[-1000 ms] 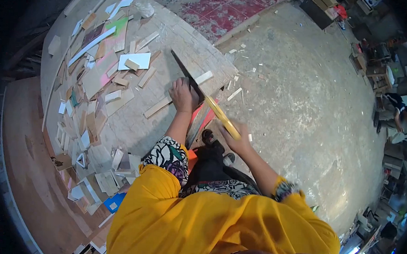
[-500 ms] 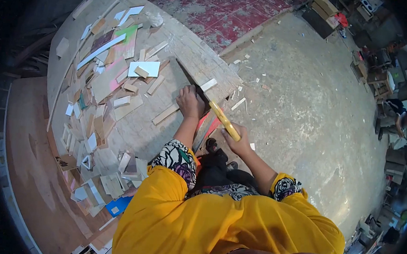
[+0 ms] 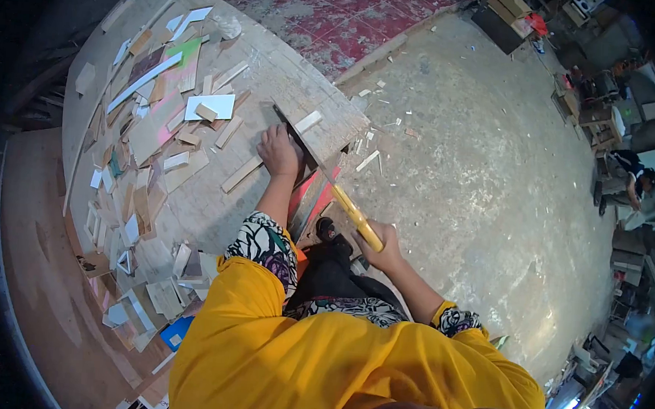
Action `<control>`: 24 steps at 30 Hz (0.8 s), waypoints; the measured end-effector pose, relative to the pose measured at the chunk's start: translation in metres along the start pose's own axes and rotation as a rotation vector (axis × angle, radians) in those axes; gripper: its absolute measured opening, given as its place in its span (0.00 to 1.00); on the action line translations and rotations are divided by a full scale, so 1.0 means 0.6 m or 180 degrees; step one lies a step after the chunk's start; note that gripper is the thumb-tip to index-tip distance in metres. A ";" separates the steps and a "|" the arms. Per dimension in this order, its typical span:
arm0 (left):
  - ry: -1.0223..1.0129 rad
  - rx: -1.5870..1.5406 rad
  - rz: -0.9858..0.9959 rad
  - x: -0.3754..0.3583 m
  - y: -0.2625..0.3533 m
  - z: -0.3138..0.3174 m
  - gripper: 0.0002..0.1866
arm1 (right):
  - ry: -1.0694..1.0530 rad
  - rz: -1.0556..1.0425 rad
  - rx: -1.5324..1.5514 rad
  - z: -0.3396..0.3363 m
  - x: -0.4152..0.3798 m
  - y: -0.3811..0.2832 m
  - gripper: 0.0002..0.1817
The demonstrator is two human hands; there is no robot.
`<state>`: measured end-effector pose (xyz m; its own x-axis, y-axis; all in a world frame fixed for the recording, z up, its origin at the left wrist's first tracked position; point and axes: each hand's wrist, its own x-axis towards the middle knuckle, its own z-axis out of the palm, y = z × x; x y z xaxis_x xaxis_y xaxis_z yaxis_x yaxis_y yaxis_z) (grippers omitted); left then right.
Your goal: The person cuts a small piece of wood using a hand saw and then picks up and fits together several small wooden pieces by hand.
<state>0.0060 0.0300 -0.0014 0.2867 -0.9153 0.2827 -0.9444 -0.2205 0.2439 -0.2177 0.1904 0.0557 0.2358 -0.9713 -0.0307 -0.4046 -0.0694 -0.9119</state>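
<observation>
My right hand (image 3: 381,246) is wrapped round the yellow handle of a handsaw (image 3: 351,214). The saw's dark blade slants up and left, across a narrow wooden strip (image 3: 243,175) near the corner of the worktable (image 3: 265,60). Just left of the blade, my left hand (image 3: 280,152) grips the strip and presses it against the tabletop. One end of the strip shows beyond the blade, the other sticks out to the lower left of my hand. Part of the strip is hidden under my fingers.
Offcuts (image 3: 150,188) of wood and white board cover the table's left part. Wood scraps (image 3: 368,160) lie on the concrete floor (image 3: 462,174) by the table corner. Boxes (image 3: 505,17) stand at the back. Another person (image 3: 629,182) bends over at the far right.
My right hand has drawn the saw back toward my body, down and to the right. My left hand stays on the strip. The whole view has shifted slightly.
</observation>
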 end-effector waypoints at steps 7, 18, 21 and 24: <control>-0.0093 -0.0215 0.0256 -0.026 0.003 -0.024 0.15 | 0.0233 -0.0059 0.0315 -0.009 -0.031 0.023 0.06; -0.0159 -0.0624 0.0617 -0.067 -0.001 -0.044 0.15 | 0.0273 0.0133 0.0470 0.038 0.001 -0.003 0.06; -0.0131 -0.0109 0.0299 -0.044 -0.022 -0.009 0.15 | 0.0438 -0.0327 0.0336 0.060 0.048 -0.020 0.09; 0.0009 -0.0301 0.0374 -0.049 -0.010 -0.026 0.15 | 0.0278 -0.0043 0.0531 0.061 0.022 0.006 0.09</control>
<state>0.0058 0.0635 0.0034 0.1756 -0.9321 0.3169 -0.9522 -0.0790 0.2951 -0.1839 0.1857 0.0371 0.1596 -0.9871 0.0111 -0.2481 -0.0510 -0.9674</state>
